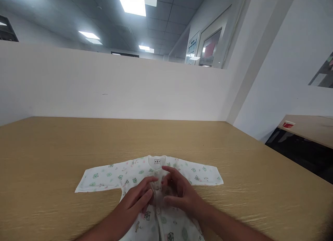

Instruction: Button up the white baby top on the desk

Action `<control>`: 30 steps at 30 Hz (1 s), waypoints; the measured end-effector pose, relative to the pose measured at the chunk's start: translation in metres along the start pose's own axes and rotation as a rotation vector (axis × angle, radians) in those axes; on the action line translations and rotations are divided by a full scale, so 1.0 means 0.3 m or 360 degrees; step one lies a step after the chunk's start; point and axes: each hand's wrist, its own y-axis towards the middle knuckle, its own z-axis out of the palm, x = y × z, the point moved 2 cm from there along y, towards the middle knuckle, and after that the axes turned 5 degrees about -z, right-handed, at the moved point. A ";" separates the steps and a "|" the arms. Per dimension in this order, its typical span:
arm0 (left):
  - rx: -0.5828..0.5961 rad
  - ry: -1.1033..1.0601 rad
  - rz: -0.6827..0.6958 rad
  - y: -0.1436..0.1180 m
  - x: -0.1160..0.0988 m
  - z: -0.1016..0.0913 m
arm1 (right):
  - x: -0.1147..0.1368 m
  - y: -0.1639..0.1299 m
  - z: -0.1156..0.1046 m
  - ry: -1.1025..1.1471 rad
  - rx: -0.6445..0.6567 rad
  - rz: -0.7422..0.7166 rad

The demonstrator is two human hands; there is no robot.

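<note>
A white baby top (163, 222) printed with small green bears and leaves lies flat on the table, sleeves spread to both sides. Its neckline is at the far end, and a buttoned front placket runs down the middle. My left hand (139, 196) is over the chest, just left of the placket, its index finger stretched out and its thumb apart from it. On the other side of the placket, my right hand (182, 192) has its index finger and thumb spread wide. No cloth shows between the fingers of either hand. The garment's lower end runs out of view.
The wood-grain table (117, 138) reaches back to a low white partition (125, 84). To the right stands a white wall (281, 67). Beyond the table's right edge, a red and white paper cup (288, 124) sits on another surface (309, 128).
</note>
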 end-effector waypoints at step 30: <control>-0.0057 0.0416 0.0127 0.013 -0.010 0.010 | 0.015 -0.040 0.034 -0.0609 0.0033 -0.0047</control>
